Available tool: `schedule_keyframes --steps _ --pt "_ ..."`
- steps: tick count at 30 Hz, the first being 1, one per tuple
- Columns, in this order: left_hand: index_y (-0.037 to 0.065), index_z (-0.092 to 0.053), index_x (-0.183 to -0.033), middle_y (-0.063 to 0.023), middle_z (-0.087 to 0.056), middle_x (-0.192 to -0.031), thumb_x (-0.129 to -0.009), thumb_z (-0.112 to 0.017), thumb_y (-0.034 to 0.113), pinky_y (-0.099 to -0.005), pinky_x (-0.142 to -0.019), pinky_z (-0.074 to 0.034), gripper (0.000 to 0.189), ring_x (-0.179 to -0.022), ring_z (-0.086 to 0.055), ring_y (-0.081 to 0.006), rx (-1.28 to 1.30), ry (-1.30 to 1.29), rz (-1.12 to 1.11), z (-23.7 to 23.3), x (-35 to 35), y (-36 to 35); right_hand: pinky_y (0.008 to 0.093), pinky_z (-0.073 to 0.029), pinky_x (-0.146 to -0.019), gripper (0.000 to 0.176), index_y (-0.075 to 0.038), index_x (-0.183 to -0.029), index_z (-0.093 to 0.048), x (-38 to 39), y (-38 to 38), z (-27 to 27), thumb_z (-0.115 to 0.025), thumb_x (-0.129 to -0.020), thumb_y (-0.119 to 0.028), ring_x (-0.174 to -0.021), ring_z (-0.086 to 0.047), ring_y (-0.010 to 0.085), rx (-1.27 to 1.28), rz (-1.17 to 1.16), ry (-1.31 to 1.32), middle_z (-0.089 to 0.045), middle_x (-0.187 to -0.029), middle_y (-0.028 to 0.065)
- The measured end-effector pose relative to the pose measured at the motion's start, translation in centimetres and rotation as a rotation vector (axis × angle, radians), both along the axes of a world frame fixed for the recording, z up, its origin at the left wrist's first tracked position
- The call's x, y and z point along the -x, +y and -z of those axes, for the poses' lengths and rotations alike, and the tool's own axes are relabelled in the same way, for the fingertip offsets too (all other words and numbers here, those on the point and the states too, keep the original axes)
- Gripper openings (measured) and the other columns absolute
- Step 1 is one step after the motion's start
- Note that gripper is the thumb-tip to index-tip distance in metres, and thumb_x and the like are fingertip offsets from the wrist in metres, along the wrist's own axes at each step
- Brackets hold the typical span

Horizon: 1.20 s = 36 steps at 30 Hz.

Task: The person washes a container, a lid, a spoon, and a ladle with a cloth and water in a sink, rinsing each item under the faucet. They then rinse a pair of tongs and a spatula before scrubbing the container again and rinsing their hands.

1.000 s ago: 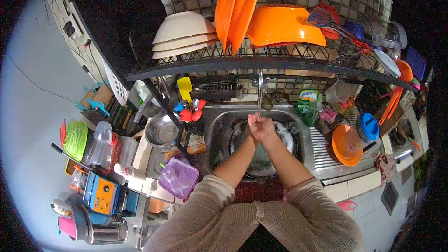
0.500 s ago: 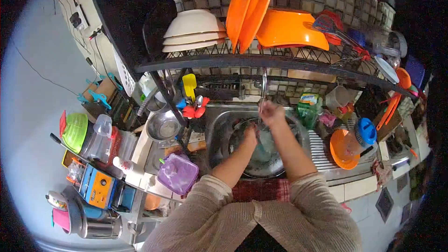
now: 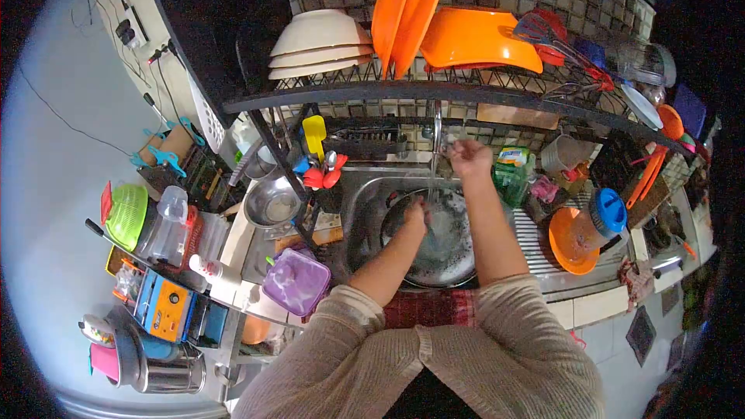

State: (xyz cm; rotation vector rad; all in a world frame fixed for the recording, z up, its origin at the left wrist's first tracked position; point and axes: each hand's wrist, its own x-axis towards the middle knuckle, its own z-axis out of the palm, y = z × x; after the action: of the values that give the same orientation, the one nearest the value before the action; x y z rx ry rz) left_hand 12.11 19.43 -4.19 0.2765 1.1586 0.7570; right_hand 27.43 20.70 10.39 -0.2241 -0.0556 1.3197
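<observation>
A large round pan [image 3: 458, 270] with suds and cloudy water lies in the metal sink [image 3: 358, 206]. My left hand [image 3: 417, 216] is over the pan's inside with its fingers closed. A blurred teal streak shows beside it, but what the fingers hold is hidden. My right hand [image 3: 471, 159] is raised just right of the faucet [image 3: 437, 136], fingers curled towards it; I cannot make out anything in them. A thin stream of water seems to fall from the spout beside my left hand.
A dish rack [image 3: 372, 93] with white bowls [image 3: 320, 39] and an orange bowl [image 3: 481, 40] spans above the sink. Right of the sink stand a green soap bottle [image 3: 511, 177] and a blue-lidded jug [image 3: 608, 213]. A purple container [image 3: 296, 282] sits left.
My right hand has moved up and right, away from below the spout. My left hand has shifted slightly up and left over the pan. More of the sudsy pan shows.
</observation>
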Motion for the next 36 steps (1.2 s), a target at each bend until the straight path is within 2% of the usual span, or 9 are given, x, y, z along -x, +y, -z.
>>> schedule_keyframes --steps 6,8,12,21,23,27,30,33,36 --pt "0.021 -0.057 -0.107 0.0001 -0.059 -0.087 -0.086 -0.056 0.029 -0.0324 -0.050 -0.042 0.023 -0.068 -0.055 -0.0159 -0.509 0.258 0.351 -1.1 -1.4 0.0 0.0412 -0.052 -0.073 0.024 0.000 -0.080 -0.055 3.8 -3.8 3.3 -0.037 -0.080 -0.016 -0.071 -0.057 0.0296 0.254 -0.076 -0.070 -0.056 -0.075 0.0161" --pt "0.020 -0.050 -0.121 -0.0009 -0.057 -0.108 -0.087 -0.052 0.030 -0.0323 -0.067 -0.046 0.036 -0.090 -0.056 -0.0173 -0.877 -0.164 0.316 2.9 -3.0 2.6 0.0414 -0.052 -0.078 0.020 0.001 -0.089 -0.055 6.3 -5.0 1.8 -0.040 -0.080 -0.009 -0.076 -0.058 0.0301 0.353 -0.195 0.135 -0.056 -0.085 0.0170" --pt "0.017 -0.042 -0.130 -0.0010 -0.051 -0.122 -0.088 -0.049 0.036 -0.0347 -0.082 -0.044 0.047 -0.105 -0.051 -0.0193 -0.789 -0.210 0.197 -1.1 -3.6 0.3 0.0356 -0.051 -0.081 0.022 0.003 -0.100 -0.048 7.2 -4.0 2.6 -0.035 -0.084 -0.004 -0.081 -0.056 0.0246 0.323 -0.137 0.233 -0.052 -0.090 0.0117" --pt "0.021 -0.051 -0.119 0.0011 -0.059 -0.097 -0.087 -0.051 0.033 -0.0390 -0.060 -0.043 0.034 -0.077 -0.056 -0.0178 -0.435 0.229 0.366 -2.9 -0.1 -1.1 0.0335 -0.046 -0.053 0.026 -0.002 -0.077 -0.050 7.8 -3.3 5.9 -0.034 -0.083 -0.021 -0.053 -0.046 0.0224 0.424 -0.202 0.386 -0.044 -0.063 0.0059" --pt "0.022 -0.052 -0.117 0.0016 -0.060 -0.092 -0.087 -0.051 0.033 -0.0399 -0.055 -0.043 0.031 -0.071 -0.057 -0.0175 -0.350 0.319 0.389 -2.7 0.4 -1.4 0.0364 -0.054 -0.066 0.024 0.002 -0.081 -0.053 7.1 -2.1 2.2 -0.034 -0.084 -0.013 -0.065 -0.057 0.0256 0.426 0.014 0.339 -0.057 -0.072 0.0102" --pt "0.016 -0.059 -0.098 -0.0008 -0.061 -0.089 -0.087 -0.049 0.032 -0.0318 -0.048 -0.043 0.022 -0.063 -0.055 -0.0145 -0.393 0.204 0.179 0.2 0.2 -1.7 0.0345 -0.050 -0.060 0.035 0.003 -0.079 -0.055 -0.9 3.4 -0.5 -0.031 -0.086 -0.022 -0.071 -0.057 0.0300 -0.064 -0.098 -0.091 -0.057 -0.074 0.0171" --pt "0.014 -0.059 -0.098 -0.0012 -0.061 -0.088 -0.087 -0.048 0.027 -0.0321 -0.050 -0.044 0.020 -0.065 -0.055 -0.0142 -0.341 0.111 0.188 0.0 1.1 -1.7 0.0346 -0.048 -0.055 0.038 0.004 -0.078 -0.055 -1.7 2.9 -1.5 -0.031 -0.085 -0.024 -0.069 -0.056 0.0294 0.146 0.078 -0.210 -0.056 -0.073 0.0175" --pt "0.011 -0.057 -0.100 -0.0013 -0.061 -0.091 -0.087 -0.047 0.023 -0.0326 -0.053 -0.046 0.020 -0.071 -0.056 -0.0137 -0.441 0.105 0.193 0.5 1.2 -1.8 0.0337 -0.050 -0.052 0.035 0.000 -0.069 -0.052 -3.0 2.1 4.3 -0.031 -0.084 -0.023 -0.056 -0.053 0.0217 -0.104 -0.130 -0.191 -0.055 -0.067 0.0118" --pt "0.010 -0.056 -0.104 -0.0014 -0.060 -0.100 -0.088 -0.046 0.023 -0.0306 -0.060 -0.048 0.023 -0.084 -0.056 -0.0130 -0.448 0.054 0.200 0.9 1.1 -1.8 0.0330 -0.054 -0.060 0.020 0.001 -0.081 -0.052 2.6 -1.1 4.2 -0.039 -0.084 -0.013 -0.063 -0.056 0.0212 0.295 -0.131 0.089 -0.056 -0.072 0.0105"
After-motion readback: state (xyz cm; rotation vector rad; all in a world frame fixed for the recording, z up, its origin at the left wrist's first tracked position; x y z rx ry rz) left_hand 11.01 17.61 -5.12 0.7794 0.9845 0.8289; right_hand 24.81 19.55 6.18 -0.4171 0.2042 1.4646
